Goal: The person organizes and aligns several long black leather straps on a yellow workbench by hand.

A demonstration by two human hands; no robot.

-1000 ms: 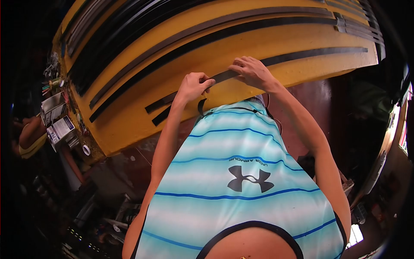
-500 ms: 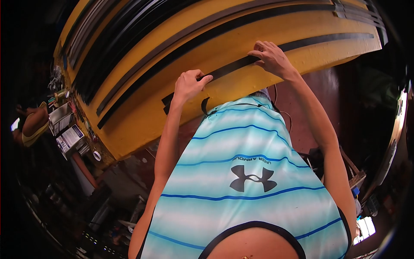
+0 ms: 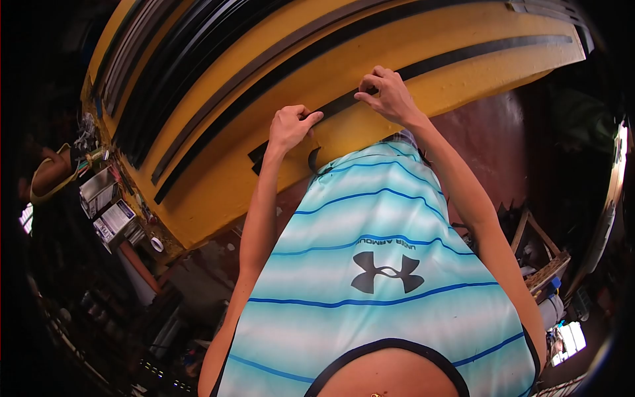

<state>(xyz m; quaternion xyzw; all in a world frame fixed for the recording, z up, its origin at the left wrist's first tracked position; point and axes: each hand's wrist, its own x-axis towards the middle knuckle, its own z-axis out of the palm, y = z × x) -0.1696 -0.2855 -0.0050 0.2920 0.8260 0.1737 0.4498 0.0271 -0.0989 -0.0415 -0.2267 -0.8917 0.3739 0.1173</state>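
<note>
At the far left, another person [image 3: 53, 173] in a yellow garment shows dimly in the shadow. Next come a printed box [image 3: 116, 220] and a white roll [image 3: 157, 244], both beside the left end of the yellow surface [image 3: 208, 213]. Across the surface, dark bundled strips [image 3: 182, 76] lie lengthwise, bending in the wide view.

The left hand [image 3: 289, 128] is at the dark strip [image 3: 338, 106] nearest the person, thumb and curled fingers pinching it close to its left end. That strip lies along the near side of the surface — running under both hands and on toward the right end. The right hand [image 3: 385, 96] is over it farther along, thumb and forefinger bent toward each other; whether they grip the strip, I cannot tell. Well apart at the right, below the surface, stands a wooden frame [image 3: 548, 270].
</note>
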